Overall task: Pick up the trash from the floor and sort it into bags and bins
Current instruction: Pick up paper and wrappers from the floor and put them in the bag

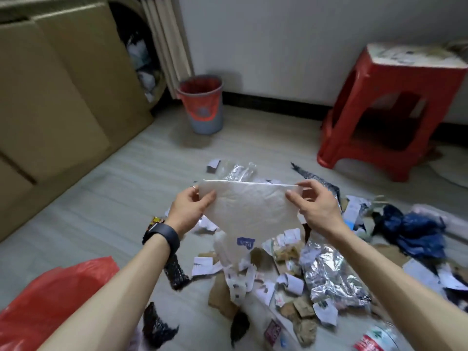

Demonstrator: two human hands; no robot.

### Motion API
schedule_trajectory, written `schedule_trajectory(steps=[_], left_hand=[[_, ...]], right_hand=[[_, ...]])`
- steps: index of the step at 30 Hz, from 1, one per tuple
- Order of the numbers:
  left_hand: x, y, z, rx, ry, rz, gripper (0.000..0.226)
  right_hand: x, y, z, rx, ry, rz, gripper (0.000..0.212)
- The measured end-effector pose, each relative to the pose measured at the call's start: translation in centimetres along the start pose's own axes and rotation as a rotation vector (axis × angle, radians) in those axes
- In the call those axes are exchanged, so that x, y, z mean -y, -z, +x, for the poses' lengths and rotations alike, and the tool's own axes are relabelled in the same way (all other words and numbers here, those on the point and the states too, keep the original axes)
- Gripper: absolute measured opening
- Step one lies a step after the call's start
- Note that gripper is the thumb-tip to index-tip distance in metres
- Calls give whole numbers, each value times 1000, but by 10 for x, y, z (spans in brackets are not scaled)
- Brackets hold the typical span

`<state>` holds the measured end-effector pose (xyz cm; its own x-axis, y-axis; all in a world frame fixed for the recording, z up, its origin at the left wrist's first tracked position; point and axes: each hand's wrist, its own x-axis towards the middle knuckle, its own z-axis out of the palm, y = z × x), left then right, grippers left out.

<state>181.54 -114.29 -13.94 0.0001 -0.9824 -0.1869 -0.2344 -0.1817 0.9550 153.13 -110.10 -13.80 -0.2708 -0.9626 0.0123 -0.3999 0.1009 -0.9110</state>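
I hold a white crumpled plastic bag [249, 210] up in front of me, stretched by its top edge above the floor. My left hand [190, 207] pinches its left corner and my right hand [314, 205] pinches its right corner. Below it the floor is littered with trash: torn paper scraps [291, 283], brown cardboard pieces [221, 296], a silver foil wrapper [329, 277], black plastic bits [174, 272], a clear plastic bottle [239, 171]. A red plastic bag [48, 297] lies at the lower left. A grey bin with a red liner [202, 105] stands by the far wall.
Flat cardboard boxes [55, 97] lean along the left side. A red plastic stool [390, 110] stands at the right by the wall. A dark blue bag [415, 233] lies crumpled at the right. A bottle with a red label [374, 338] lies at the bottom right.
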Motion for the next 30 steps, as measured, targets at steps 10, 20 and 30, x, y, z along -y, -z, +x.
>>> schedule_trajectory(steps=[10,20,30], left_hand=[[-45,53,-100,-94,-37,-268,17],[-51,83,-155,37,24,-295,15],[-44,96,-157,193,180,-139,15]], right_hand=[[75,10,-65,222,-58,268,23],[95,16,-108,385,-217,507,19],[103,9,-125,394,-165,294,31]])
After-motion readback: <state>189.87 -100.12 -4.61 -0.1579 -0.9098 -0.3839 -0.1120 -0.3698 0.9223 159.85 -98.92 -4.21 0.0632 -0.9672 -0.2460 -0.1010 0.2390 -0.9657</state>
